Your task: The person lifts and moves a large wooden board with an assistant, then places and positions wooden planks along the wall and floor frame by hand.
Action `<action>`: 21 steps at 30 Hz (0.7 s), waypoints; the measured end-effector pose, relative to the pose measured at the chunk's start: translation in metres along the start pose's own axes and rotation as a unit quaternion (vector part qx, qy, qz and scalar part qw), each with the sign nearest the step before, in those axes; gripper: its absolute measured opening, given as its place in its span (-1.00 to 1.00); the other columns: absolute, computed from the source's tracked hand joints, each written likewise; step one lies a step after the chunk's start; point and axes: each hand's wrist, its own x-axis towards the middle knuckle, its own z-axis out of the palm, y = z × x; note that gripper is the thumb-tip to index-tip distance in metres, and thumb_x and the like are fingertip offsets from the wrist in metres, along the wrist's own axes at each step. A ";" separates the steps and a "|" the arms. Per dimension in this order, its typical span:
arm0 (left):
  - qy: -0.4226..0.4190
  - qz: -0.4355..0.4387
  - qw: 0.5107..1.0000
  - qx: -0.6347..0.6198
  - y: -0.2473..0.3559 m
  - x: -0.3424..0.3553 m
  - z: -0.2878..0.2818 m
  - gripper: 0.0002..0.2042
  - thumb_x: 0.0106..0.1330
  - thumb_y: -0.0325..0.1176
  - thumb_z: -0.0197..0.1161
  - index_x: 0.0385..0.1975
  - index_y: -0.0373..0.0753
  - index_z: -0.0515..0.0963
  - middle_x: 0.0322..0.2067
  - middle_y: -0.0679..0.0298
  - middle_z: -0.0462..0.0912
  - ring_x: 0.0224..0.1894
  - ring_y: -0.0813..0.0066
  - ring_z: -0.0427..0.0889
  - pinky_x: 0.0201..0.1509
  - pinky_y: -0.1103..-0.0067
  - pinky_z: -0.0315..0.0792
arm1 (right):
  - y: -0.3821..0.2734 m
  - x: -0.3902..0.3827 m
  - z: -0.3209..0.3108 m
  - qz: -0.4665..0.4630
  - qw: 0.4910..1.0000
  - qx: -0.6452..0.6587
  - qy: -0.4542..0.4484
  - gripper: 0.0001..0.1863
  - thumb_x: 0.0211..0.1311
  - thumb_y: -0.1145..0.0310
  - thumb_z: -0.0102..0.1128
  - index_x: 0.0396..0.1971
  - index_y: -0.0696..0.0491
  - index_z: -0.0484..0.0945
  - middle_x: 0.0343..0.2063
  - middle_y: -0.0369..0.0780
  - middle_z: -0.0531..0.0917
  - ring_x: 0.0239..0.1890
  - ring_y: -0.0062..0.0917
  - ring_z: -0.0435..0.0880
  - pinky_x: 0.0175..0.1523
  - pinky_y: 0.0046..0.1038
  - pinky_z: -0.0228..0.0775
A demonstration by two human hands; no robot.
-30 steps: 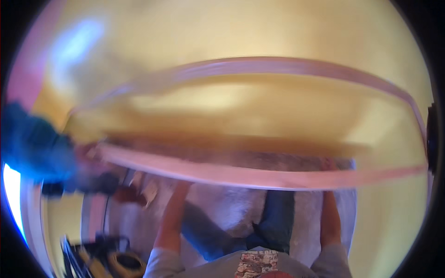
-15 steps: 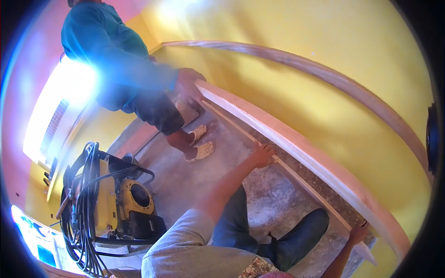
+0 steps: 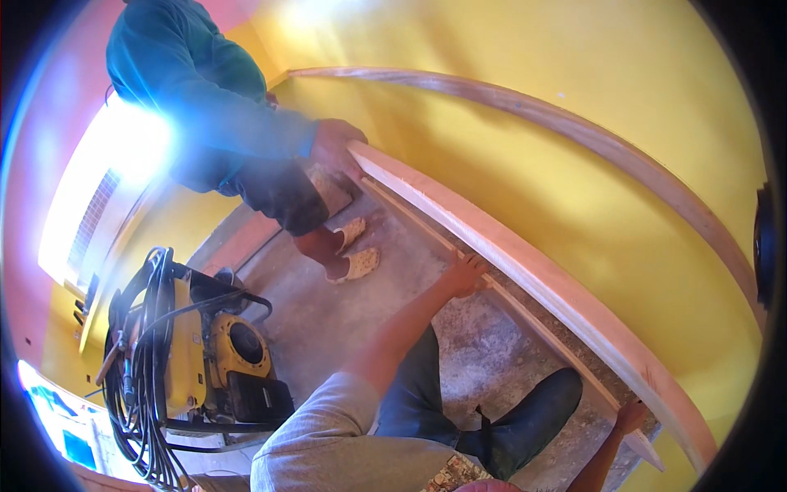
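Observation:
A long, thin wooden board (image 3: 537, 330) runs diagonally from the co-worker's side toward the lower right. My left hand (image 3: 465, 275) is closed over its upper edge about midway along. Near the board's right end, my right hand (image 3: 630, 416) has its fingers curled over the same edge, partly hidden from view. Just beyond the board and roughly parallel to it lies a thicker wooden plank (image 3: 525, 256). A co-worker's hand (image 3: 336, 146) grips the far left end of this plank. Between plank and board shows a narrow brownish strip.
The co-worker in a green top (image 3: 197, 74) stands at the far left. A yellow and black machine (image 3: 190, 344) with coiled black hoses (image 3: 139, 385) sits to my left on the rough concrete floor (image 3: 484, 353). A wooden rail (image 3: 533, 115) runs along the yellow wall (image 3: 639, 90).
The thick plank's near right end has shifted slightly left, and the view has moved a little. Both my hands keep their places on the thin board.

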 end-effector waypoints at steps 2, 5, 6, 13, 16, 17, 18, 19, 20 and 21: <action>0.004 0.009 1.000 0.018 0.008 0.002 -0.005 -0.50 0.08 0.09 -0.18 -0.12 -0.16 0.28 -0.02 0.14 0.20 0.08 0.23 0.08 0.02 -0.05 -0.17 | -0.003 -0.002 -0.012 -0.007 1.000 0.000 -0.012 -0.64 0.09 0.22 -0.23 -0.20 0.14 0.34 -0.28 0.00 0.44 -0.26 -0.15 0.41 -0.20 -0.22 0.22; 0.012 0.023 0.998 0.057 0.023 0.004 -0.016 -0.50 0.07 0.10 -0.17 -0.13 -0.16 0.29 -0.04 0.14 0.21 0.07 0.23 0.08 0.02 -0.05 -0.20 | -0.002 -0.002 -0.021 -0.012 1.000 0.001 -0.023 -0.63 0.09 0.21 -0.23 -0.20 0.15 0.34 -0.28 0.01 0.44 -0.26 -0.14 0.41 -0.20 -0.21 0.22; 0.025 0.031 0.997 0.062 0.031 0.007 -0.018 -0.50 0.07 0.10 -0.16 -0.13 -0.16 0.29 -0.05 0.14 0.22 0.06 0.23 0.09 0.02 -0.05 -0.20 | 0.002 -0.002 -0.024 -0.010 1.000 -0.002 -0.026 -0.63 0.09 0.21 -0.23 -0.20 0.15 0.34 -0.28 0.01 0.43 -0.27 -0.14 0.41 -0.20 -0.21 0.22; 0.051 -0.021 0.997 -0.053 0.025 -0.001 -0.022 -0.51 0.02 0.10 -0.09 -0.19 -0.16 0.33 -0.08 0.15 0.25 0.03 0.24 0.13 0.01 -0.07 -0.22 | 0.001 0.000 -0.027 -0.033 0.995 0.021 -0.092 -0.62 0.09 0.20 -0.23 -0.22 0.17 0.34 -0.28 0.03 0.43 -0.28 -0.13 0.42 -0.21 -0.21 0.23; 0.045 0.021 0.998 0.051 0.031 0.003 -0.023 -0.51 0.00 0.10 -0.05 -0.19 -0.15 0.33 -0.10 0.17 0.26 0.03 0.24 0.14 0.01 -0.09 -0.22 | -0.022 0.000 -0.034 0.041 0.999 -0.005 -0.008 -0.63 0.08 0.20 -0.21 -0.24 0.18 0.36 -0.32 0.03 0.45 -0.29 -0.13 0.42 -0.21 -0.21 0.24; 0.044 0.020 0.997 0.052 0.028 0.002 -0.023 -0.51 0.00 0.10 -0.05 -0.19 -0.15 0.33 -0.10 0.17 0.26 0.03 0.24 0.14 0.01 -0.09 -0.22 | -0.018 -0.002 -0.029 0.033 0.999 -0.010 -0.002 -0.63 0.08 0.20 -0.21 -0.25 0.19 0.36 -0.32 0.03 0.45 -0.29 -0.13 0.42 -0.22 -0.21 0.24; 0.051 0.013 0.998 0.038 0.026 0.001 -0.023 -0.51 -0.01 0.09 -0.04 -0.20 -0.15 0.33 -0.10 0.18 0.26 0.02 0.24 0.14 0.00 -0.09 -0.21 | -0.014 -0.001 -0.025 0.017 1.000 -0.010 -0.006 -0.63 0.08 0.20 -0.21 -0.25 0.19 0.36 -0.32 0.03 0.45 -0.29 -0.13 0.42 -0.22 -0.22 0.24; 0.058 0.006 0.998 0.023 0.023 0.000 -0.023 -0.51 -0.02 0.09 -0.02 -0.20 -0.15 0.33 -0.10 0.19 0.27 0.02 0.25 0.14 0.00 -0.09 -0.21 | -0.010 -0.001 -0.021 0.005 1.000 -0.008 -0.010 -0.63 0.08 0.20 -0.22 -0.25 0.19 0.36 -0.33 0.03 0.45 -0.29 -0.13 0.42 -0.22 -0.22 0.23; 0.056 0.006 0.998 0.023 0.023 0.000 -0.024 -0.51 -0.02 0.09 -0.02 -0.20 -0.15 0.33 -0.10 0.19 0.27 0.02 0.25 0.14 0.00 -0.09 -0.21 | -0.007 -0.003 -0.018 -0.003 1.000 -0.010 -0.013 -0.63 0.08 0.20 -0.22 -0.25 0.19 0.36 -0.33 0.03 0.45 -0.29 -0.12 0.42 -0.22 -0.22 0.23; 0.057 0.013 0.998 0.035 0.023 0.000 -0.025 -0.52 -0.02 0.08 -0.02 -0.20 -0.15 0.33 -0.10 0.19 0.27 0.03 0.25 0.14 0.00 -0.09 -0.21 | -0.005 -0.004 -0.015 -0.008 1.000 -0.014 -0.013 -0.63 0.09 0.20 -0.22 -0.25 0.19 0.36 -0.33 0.04 0.45 -0.29 -0.12 0.42 -0.22 -0.22 0.23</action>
